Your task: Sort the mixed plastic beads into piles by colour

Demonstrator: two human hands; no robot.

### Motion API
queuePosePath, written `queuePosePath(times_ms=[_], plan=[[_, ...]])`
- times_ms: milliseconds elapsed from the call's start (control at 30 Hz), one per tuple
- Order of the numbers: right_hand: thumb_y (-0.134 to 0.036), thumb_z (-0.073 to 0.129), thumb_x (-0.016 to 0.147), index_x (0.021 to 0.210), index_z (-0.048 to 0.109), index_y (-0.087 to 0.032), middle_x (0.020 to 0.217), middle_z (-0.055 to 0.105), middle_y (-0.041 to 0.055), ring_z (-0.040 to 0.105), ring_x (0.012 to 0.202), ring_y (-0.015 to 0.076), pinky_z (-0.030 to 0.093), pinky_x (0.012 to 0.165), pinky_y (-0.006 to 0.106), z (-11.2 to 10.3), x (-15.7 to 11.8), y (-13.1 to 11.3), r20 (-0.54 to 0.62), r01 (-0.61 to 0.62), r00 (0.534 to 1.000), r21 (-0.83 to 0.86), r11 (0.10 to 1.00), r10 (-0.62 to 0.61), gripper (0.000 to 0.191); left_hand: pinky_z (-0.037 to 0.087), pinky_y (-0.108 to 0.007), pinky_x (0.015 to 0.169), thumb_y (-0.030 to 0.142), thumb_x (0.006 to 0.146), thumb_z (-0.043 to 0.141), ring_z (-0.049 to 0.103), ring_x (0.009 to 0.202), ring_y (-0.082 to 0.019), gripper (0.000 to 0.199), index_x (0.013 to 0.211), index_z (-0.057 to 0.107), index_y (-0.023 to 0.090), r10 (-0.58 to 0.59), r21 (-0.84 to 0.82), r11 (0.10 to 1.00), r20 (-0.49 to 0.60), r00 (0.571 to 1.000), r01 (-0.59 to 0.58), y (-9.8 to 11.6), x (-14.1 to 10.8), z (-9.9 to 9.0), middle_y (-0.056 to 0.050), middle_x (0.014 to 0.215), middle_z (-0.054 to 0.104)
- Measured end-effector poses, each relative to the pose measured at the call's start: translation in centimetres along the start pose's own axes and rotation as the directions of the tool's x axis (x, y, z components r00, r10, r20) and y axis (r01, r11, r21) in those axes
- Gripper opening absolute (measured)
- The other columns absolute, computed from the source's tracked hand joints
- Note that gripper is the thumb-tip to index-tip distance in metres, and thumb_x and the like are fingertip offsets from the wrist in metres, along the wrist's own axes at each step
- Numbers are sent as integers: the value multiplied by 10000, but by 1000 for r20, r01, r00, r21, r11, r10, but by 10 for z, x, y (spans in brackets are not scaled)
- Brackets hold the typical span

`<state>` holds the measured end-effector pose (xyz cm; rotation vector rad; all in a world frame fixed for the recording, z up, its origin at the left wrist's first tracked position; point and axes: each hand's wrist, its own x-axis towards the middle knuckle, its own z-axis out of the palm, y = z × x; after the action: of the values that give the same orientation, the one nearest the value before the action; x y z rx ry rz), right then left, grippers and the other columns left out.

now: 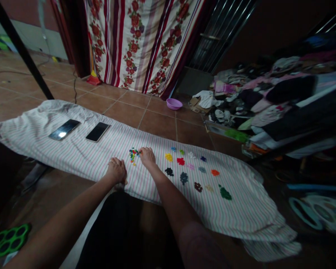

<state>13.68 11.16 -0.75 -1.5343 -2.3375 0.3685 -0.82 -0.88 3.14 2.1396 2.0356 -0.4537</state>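
Note:
A small pile of mixed-colour pieces (133, 153), perhaps beads or tiny bricks, lies on the striped cloth (112, 149) between my hands. My right hand (148, 157) reaches down at the pile's right edge, fingers drawn together; what they pinch, if anything, is too small to make out. Left of the pile, my left hand (117, 170) rests on the cloth near its front edge with fingers curled in, and its inside is hidden. Right of my right hand lie single-colour heaps, among them yellow pieces (168, 157), red pieces (180, 161), black pieces (169, 171) and dark green pieces (225, 192).
Two phones, one reflecting light (64, 129) and one dark (98, 132), lie at the cloth's left. Beyond it are a purple basin (174, 104) on the tiled floor and a floral curtain (137, 45). Clothes (257, 89) are piled at the right. Black poles (25, 52) flank the cloth.

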Motion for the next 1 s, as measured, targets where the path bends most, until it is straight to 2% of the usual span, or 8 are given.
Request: queuePosePath(times_ms=[167,367,533,800,1000], plan=[[-200,587,841,925,651,-240,946,646,33,500,961,181,382,860,288,-4,-6,-3,-26,9,1000,29,1000,-8,113,324,-558,928,616,588,680,324,1263,-539,1056,1353,339,-26,-18,-12,1000,-7,1000,18,-1,0,1,-415,1354,344],[-193,523,861,983,648,-255,937,675,8,557,923,162,411,840,267,-6,-13,-6,-49,-13,999,128,992,19,185,315,-554,943,606,577,682,324,1275,-517,1014,1339,376,11,3,-9,1000,-1,1000,-3,-1,1,0,-379,1344,390],[-139,473,854,1018,637,-246,1009,666,6,581,942,147,429,866,260,-3,-25,-5,-106,-9,994,210,978,32,256,319,-551,936,614,584,670,354,1250,-516,1020,1330,372,-13,-10,4,1000,-17,1000,11,0,0,0,-399,1324,391],[-110,440,844,1036,635,-249,1049,624,24,580,987,148,452,884,268,2,-65,-1,-168,-9,984,269,963,56,307,307,-552,953,612,583,663,378,1238,-504,980,1323,400,27,11,-27,1000,-21,1000,-12,0,-4,-4,-369,1321,421],[-133,461,843,1020,641,-254,1029,613,30,594,933,152,468,853,259,-3,-102,13,-198,-48,975,268,962,103,281,329,-476,962,547,582,678,406,1241,-466,1010,1336,362,-46,-36,60,998,6,999,36,2,-10,-14,-397,1332,395]])
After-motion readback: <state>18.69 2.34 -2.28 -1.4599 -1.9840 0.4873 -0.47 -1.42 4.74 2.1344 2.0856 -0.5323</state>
